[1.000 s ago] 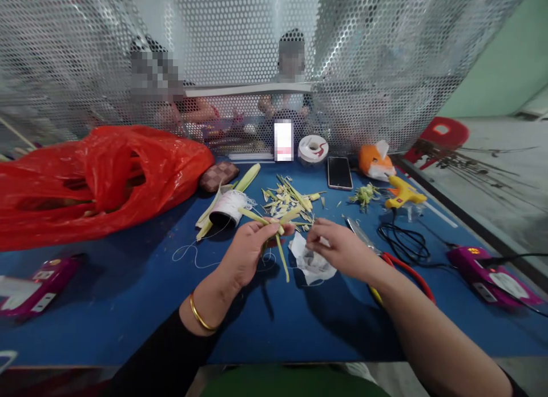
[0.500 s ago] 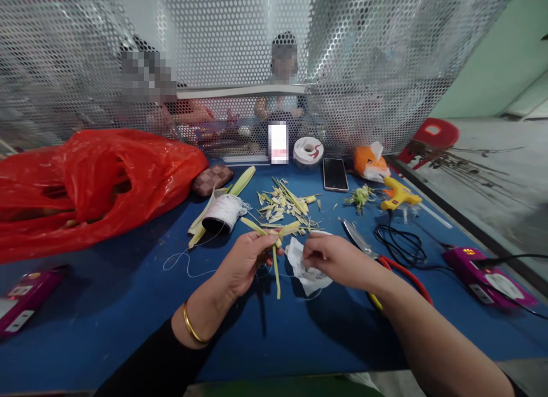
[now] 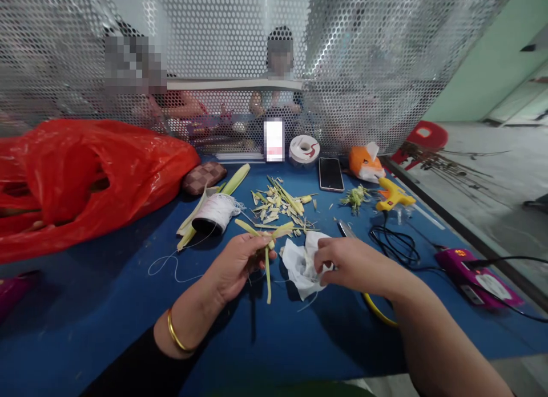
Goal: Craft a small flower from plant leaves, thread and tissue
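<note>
Drawn nearer, over tissue [image 3: 295, 260], since the earlier frame: right hand [image 3: 346, 263], curled, any hold unclear; to its left, strips [image 3: 270, 243] pinched by left hand [image 3: 237, 266], best gripped at the crossing, without crushing.

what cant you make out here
In the head view:
Whether the right hand holds anything from the white paper: its curl hides the contact.
The middle of the bladed tool: behind that hand and forearm.
The left purple box: cut off by the picture edge.
The red bag's full contents: its plastic covers them.
</note>
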The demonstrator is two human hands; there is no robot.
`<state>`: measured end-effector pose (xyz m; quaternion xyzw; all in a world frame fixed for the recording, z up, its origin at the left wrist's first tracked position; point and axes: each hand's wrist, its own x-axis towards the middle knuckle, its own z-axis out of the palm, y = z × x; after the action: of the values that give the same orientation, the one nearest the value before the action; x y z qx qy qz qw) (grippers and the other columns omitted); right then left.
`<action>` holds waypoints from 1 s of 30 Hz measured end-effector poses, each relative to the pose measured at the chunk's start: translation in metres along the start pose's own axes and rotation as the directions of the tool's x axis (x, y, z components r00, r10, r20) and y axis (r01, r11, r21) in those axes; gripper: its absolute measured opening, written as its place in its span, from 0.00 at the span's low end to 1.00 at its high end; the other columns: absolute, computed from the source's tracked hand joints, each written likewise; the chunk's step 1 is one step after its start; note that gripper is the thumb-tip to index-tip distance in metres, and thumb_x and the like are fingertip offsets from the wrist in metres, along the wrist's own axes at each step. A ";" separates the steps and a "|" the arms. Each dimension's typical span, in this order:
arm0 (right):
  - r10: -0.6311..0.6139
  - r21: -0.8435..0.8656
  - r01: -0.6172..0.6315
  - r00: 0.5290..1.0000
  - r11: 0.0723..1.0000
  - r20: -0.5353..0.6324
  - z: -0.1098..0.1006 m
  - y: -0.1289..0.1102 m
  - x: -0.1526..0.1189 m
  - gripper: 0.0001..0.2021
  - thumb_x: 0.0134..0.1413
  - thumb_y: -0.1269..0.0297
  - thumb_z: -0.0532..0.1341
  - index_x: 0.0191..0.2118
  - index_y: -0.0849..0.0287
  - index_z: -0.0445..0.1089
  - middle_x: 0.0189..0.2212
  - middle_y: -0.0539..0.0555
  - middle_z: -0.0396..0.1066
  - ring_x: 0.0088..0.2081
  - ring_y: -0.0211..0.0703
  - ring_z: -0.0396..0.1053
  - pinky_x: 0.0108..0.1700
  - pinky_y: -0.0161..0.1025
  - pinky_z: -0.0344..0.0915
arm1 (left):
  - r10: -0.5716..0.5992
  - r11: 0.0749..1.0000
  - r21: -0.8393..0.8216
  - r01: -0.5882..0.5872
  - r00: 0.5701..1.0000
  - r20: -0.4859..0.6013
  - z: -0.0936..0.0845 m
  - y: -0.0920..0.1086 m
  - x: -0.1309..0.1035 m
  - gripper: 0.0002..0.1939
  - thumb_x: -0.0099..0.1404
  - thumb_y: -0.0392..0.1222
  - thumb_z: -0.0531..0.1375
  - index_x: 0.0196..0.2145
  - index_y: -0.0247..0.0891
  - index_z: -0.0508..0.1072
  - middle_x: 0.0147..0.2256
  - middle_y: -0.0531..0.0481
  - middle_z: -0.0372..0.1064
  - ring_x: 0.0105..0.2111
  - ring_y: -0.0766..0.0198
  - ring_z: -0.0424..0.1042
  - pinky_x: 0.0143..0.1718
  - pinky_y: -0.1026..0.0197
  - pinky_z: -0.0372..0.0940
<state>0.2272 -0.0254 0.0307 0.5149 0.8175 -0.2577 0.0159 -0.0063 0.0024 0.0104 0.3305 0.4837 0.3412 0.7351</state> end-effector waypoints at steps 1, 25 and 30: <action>-0.006 -0.016 0.006 1.000 1.000 0.010 0.001 -0.001 0.000 0.07 0.48 0.75 0.63 0.29 0.56 0.75 0.32 0.51 0.71 0.29 0.37 0.66 0.31 0.35 0.52 | 0.001 1.000 -0.002 -0.001 1.000 0.000 0.000 0.000 0.000 0.09 0.51 0.42 0.67 0.25 0.32 0.76 0.23 0.49 0.71 0.23 0.70 0.66 0.23 0.69 0.57; 0.180 0.885 0.139 0.954 0.445 -0.240 0.016 -0.016 0.021 0.09 0.53 0.59 0.62 0.28 0.57 0.64 0.18 0.44 0.63 0.23 0.34 0.62 0.31 0.35 0.58 | -0.141 0.989 -0.008 0.150 0.943 0.302 0.004 -0.017 -0.002 0.11 0.55 0.42 0.67 0.33 0.32 0.77 0.29 0.48 0.74 0.24 0.70 0.70 0.25 0.70 0.60; 0.179 0.967 0.116 0.971 0.227 -0.158 0.017 -0.020 0.020 0.15 0.48 0.53 0.65 0.28 0.56 0.62 0.15 0.40 0.56 0.18 0.31 0.56 0.27 0.35 0.58 | -0.113 0.985 -0.092 0.143 0.954 0.278 0.002 -0.013 -0.003 0.11 0.54 0.42 0.69 0.31 0.34 0.74 0.29 0.51 0.72 0.25 0.70 0.70 0.26 0.68 0.63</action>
<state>0.1968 -0.0230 0.0179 0.4559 0.4640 -0.6460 -0.3993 -0.0028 -0.0074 0.0013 0.3009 0.3791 0.2707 0.8322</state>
